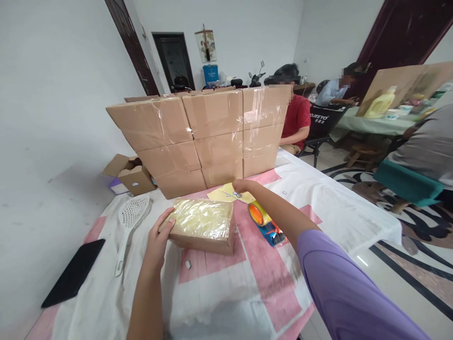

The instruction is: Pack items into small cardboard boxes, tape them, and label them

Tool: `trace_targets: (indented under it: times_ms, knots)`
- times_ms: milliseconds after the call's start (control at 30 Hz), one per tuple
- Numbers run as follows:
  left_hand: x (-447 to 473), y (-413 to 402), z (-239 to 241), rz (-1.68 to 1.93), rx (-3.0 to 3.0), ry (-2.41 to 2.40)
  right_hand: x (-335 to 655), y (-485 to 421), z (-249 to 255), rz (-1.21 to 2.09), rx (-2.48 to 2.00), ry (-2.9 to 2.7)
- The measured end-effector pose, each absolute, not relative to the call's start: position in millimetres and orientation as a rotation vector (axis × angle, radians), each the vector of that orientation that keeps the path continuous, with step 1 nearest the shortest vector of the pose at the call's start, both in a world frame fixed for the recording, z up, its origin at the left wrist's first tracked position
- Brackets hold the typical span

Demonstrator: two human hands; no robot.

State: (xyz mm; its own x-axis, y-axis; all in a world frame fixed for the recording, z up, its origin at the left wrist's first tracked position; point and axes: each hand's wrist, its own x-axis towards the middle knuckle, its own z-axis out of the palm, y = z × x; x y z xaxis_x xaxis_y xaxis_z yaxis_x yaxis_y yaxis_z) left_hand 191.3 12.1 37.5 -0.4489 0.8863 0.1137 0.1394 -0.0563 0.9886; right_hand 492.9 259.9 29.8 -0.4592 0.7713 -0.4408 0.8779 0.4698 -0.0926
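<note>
Steady the wrapped box (202, 219) before the stacked cartons (217, 115) with the left hand (163, 230) clasped round its left end; use the right hand (241, 185), grip impossible to tell, lightly at the yellow paper (216, 194).

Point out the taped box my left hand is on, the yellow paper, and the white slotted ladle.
Taped box (203, 219): head view, on its shiny top face.
Yellow paper (220, 194): head view, on its left part.
White slotted ladle (134, 213): head view, on its perforated bowl.
</note>
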Motion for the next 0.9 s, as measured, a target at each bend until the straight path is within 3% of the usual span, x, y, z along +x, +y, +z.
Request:
trace_targets:
  times_ms: [467, 900]
  knots:
    - [191, 12, 35, 1.596, 1.132, 1.612, 488, 258, 34, -0.455, 1.303, 2.393]
    - [193, 10, 40, 1.561, 1.108, 1.609, 488, 250, 41, -0.691, 1.334, 2.489]
